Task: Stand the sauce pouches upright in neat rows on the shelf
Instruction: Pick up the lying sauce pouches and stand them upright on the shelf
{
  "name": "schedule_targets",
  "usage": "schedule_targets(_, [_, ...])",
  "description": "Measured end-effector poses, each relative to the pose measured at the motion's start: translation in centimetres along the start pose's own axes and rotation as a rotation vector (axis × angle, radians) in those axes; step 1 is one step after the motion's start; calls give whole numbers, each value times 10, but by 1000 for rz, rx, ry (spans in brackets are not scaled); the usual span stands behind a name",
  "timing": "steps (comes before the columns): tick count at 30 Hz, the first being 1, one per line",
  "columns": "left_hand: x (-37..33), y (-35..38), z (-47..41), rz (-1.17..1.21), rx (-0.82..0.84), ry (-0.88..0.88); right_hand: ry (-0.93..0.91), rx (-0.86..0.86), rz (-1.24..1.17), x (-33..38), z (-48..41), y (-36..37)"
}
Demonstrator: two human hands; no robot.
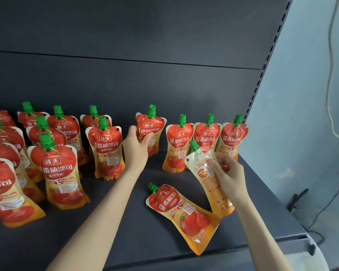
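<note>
Dark grey shelf (125, 222) fills the lower frame, with a matching back panel (145, 85) above it. A slotted upright (262, 75) runs up the right side. Pale blue wall (301, 114) at far right, with a white cable (330, 94) hanging down it and a dark cable (329, 204) lower down.

Open room: bare shelf at centre front, between the arms and along the front edge (204, 257). The right end of the shelf is bare too.

Left cluster of pouches (55, 169) stands upright in rough rows, left third of the frame. Three upright pouches (206, 133) stand side by side at back right, against the panel.

Flat pouch (184, 212) lies face up at lower centre, cap toward upper left.

Tilted pouch (207, 173) is grasped by the right hand (228, 177), printed back toward the camera, cap up-left. Can't tell if its base touches the shelf.

Back-centre pouch (152, 130) is upright, with the left hand (136, 145) wrapped round its left side. Its base is hidden.

Labels: red tomato art, green caps, "海天" logo, "番茄沙司". Fine print unreadable.
</note>
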State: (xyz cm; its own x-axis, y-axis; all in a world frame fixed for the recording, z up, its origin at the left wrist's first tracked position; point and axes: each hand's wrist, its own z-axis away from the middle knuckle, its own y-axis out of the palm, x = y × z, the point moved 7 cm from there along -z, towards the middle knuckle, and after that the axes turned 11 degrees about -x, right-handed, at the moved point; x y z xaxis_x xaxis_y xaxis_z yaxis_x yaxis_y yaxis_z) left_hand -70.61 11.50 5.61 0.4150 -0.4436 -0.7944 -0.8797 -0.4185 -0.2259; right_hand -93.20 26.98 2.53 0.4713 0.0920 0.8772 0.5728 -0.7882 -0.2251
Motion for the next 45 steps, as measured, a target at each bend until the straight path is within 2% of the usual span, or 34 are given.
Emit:
schedule_targets(7, [-15,-27,27,284,-58,17,17,-91,-328,14,-3,-6])
schedule_targets(12, [-20,-43,60,412,10,-10,53,-90,-434,10,6,4])
schedule_targets(18, [-8,-50,87,413,62,-66,61,79,-320,2,32,22])
schedule_targets(22, [8,-51,92,446,119,-147,32,17,-167,4,32,23])
schedule_targets(25, [14,-51,97,481,205,-181,33,79,-110,6,40,37])
schedule_targets(28, [12,-55,97,476,253,-158,43,180,-173,7,44,47])
schedule_targets(32, [17,-66,83,393,228,-142,86,241,-233,6,45,57])
schedule_targets(41, [31,-61,95,376,280,-194,223,439,-449,7,52,52])
schedule_targets(45, [34,-62,101,363,266,-177,254,432,-414,-1,49,40])
